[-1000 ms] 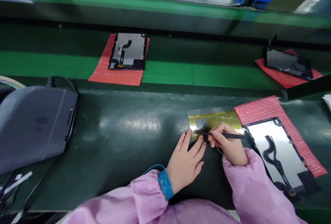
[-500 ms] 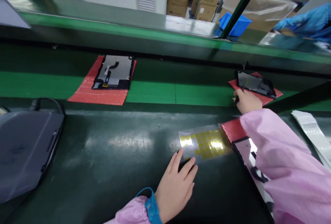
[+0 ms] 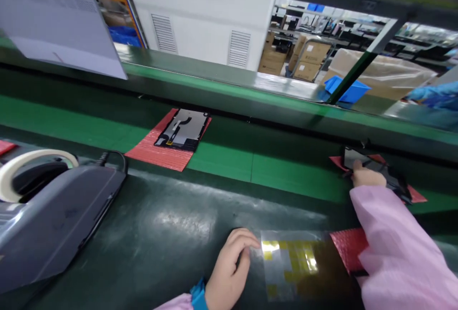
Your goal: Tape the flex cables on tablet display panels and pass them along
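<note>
The left hand (image 3: 228, 269), thumb apart from bent fingers, was beside the film (image 3: 279, 272); the right hand (image 3: 368, 175) touched a panel (image 3: 352, 155), fingers' grip unclear.

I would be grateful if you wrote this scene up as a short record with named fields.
left hand: beside the left edge of a clear sheet; contact uncertain
right hand: at the right-hand panel; grip hidden
clear sheet: on the dark worktop, bearing yellow pieces
right-hand panel: on red wrap
left-hand panel: on another red wrap, on the green strip
worktop left: grey casing, pale ring
background: blue bin, cardboard boxes
</note>
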A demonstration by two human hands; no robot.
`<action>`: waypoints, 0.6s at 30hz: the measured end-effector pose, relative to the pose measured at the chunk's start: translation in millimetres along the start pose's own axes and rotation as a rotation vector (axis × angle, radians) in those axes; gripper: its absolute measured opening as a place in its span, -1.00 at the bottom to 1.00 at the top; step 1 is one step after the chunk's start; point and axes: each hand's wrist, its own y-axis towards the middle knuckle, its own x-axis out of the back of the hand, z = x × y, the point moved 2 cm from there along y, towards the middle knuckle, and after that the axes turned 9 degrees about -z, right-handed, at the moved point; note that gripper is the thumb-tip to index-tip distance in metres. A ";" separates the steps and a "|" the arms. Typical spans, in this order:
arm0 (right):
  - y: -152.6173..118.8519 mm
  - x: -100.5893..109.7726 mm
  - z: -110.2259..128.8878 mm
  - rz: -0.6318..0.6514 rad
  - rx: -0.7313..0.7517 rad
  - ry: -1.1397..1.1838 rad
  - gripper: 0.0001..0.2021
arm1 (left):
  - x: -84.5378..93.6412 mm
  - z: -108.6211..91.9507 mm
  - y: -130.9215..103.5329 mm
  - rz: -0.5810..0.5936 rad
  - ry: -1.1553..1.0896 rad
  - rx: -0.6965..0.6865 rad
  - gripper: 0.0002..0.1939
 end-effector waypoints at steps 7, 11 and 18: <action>18.7 -17.2 89.5 0.063 0.071 -0.154 -0.73 | -13.3 13.5 42.1 -0.003 0.145 -0.096 -0.65; 6.7 20.6 179.9 -0.062 0.069 0.215 -0.64 | -26.6 7.2 62.9 0.005 0.258 -0.217 -0.37; -45.6 83.9 269.2 -0.480 0.088 0.638 -0.62 | 12.5 -27.8 89.3 -0.178 0.845 -0.648 -0.21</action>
